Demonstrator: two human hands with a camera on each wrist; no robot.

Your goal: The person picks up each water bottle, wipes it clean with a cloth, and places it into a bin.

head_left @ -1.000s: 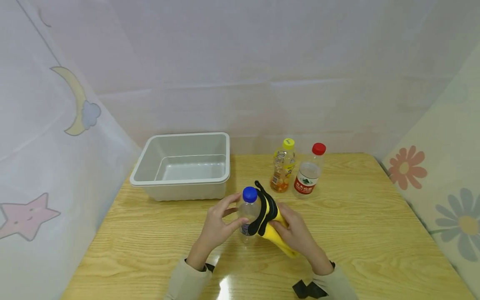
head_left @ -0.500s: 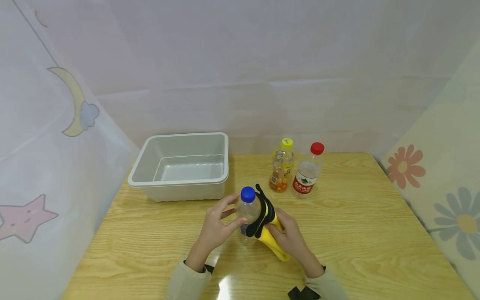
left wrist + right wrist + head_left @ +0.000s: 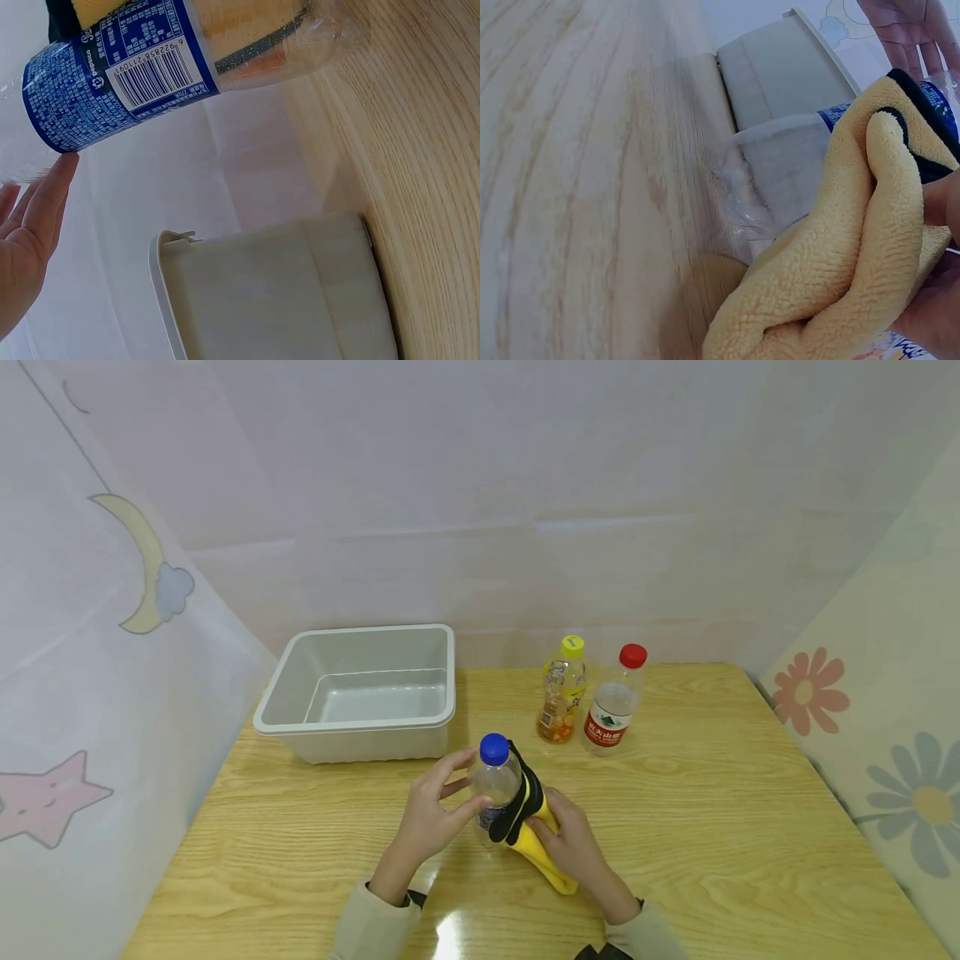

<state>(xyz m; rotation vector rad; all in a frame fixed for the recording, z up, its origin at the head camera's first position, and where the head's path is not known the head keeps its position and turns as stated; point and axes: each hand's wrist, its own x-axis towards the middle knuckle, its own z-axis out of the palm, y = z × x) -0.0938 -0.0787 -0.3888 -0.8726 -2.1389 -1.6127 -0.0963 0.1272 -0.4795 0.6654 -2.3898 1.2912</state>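
Observation:
Upright on the table stands a clear plastic bottle (image 3: 498,783) with a blue cap. My left hand (image 3: 431,814) holds it by its upper part, thumb in front and fingers at the far left side. In the left wrist view its blue label (image 3: 150,71) with a barcode faces the camera. My right hand (image 3: 573,837) grips a folded yellow cloth (image 3: 542,862) with black edging and presses it to the bottle's right side. The right wrist view shows the thick fleecy cloth (image 3: 840,225) bunched in my fingers, covering part of the bottle.
A grey plastic bin (image 3: 367,743) stands behind my left hand. Farther back on the right are a yellow-capped bottle (image 3: 562,697) with some orange liquid and a red-capped water bottle (image 3: 613,710). A white curtain wall (image 3: 495,568) rises behind the wooden table (image 3: 712,827).
My right hand has slid the cloth slightly down and toward me along the bottle's side. My left hand keeps its hold, and the head view has shifted slightly.

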